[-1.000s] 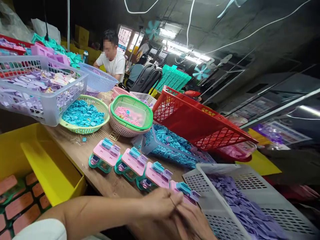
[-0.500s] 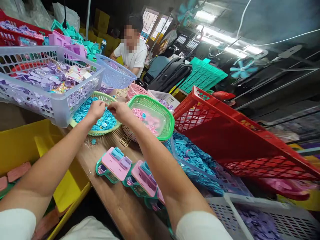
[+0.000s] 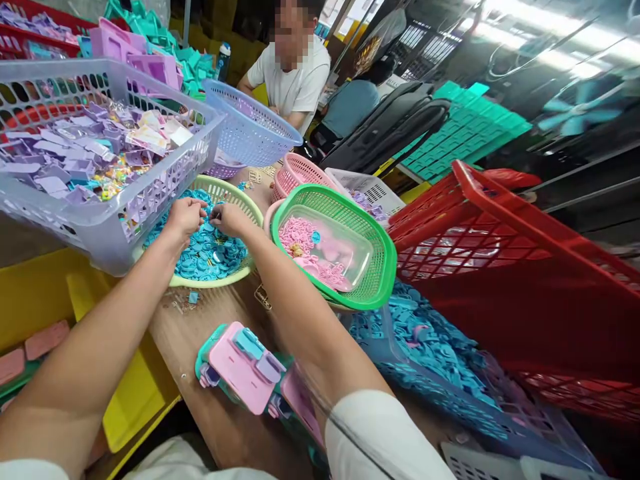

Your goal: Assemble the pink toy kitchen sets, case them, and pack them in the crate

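My left hand [image 3: 187,217] hovers over a pale yellow-green basket [image 3: 215,283] heaped with small blue plastic pieces [image 3: 210,257]. Its fingers are curled into a pinch. Facing it, with a small gap between, is my right hand [image 3: 229,220], its fingers also drawn together and pointing down at the pieces. Whatever either hand holds is too small or hidden to make out. Nearer to me on the wooden table [image 3: 220,427] stand pink-topped toy pieces [image 3: 245,367] with teal bases and blue and lilac blocks, partly covered by my right forearm.
A clear crate [image 3: 115,220] of lilac parts stands left. A green basket [image 3: 385,267] with a tray of pink pieces sits right of my hands. Beyond are a tilted red crate [image 3: 500,287] and a bin of blue parts [image 3: 430,333]. A person [image 3: 295,73] sits across.
The view has shifted, bringing the baskets closer. My hands have moved lower over the middle of the yellow-green basket, and the gap between their fingertips is slightly wider.
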{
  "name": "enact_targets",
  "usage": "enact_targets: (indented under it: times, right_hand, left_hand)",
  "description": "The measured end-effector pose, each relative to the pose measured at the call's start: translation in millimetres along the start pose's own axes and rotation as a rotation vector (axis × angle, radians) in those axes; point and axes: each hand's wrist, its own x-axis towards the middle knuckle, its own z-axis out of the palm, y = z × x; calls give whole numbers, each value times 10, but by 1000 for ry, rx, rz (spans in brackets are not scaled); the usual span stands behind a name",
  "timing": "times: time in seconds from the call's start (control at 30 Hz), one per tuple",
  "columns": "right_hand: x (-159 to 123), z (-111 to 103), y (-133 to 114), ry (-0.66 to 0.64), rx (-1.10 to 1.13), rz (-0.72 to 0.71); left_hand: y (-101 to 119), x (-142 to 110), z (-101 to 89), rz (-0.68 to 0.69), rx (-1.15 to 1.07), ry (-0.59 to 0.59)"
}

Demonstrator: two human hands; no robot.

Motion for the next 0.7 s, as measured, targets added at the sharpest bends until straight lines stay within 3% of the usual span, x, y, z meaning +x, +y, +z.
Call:
enact_targets:
  times: [0.23, 0.43, 0.5, 0.63, 0.7]
  right_hand:
    - [-76, 8, -98, -220, -56, -13]
    - [-130, -66, -62, -137, 36, -14]
    - [-149, -116, -58, -58, 253, 4]
    - [-150, -159, -111, 26, 902, 29]
    - [-141, -151, -121, 66, 1060, 78]
  left_hand:
    - [-41, 5, 20, -40, 42, -11]
    - [-98, 27, 65, -120, 122, -11]
    - [-102, 36, 78, -141, 143, 4]
    - [-92, 44, 79, -174, 70, -21]
    - [-95, 54, 67, -155, 21, -26]
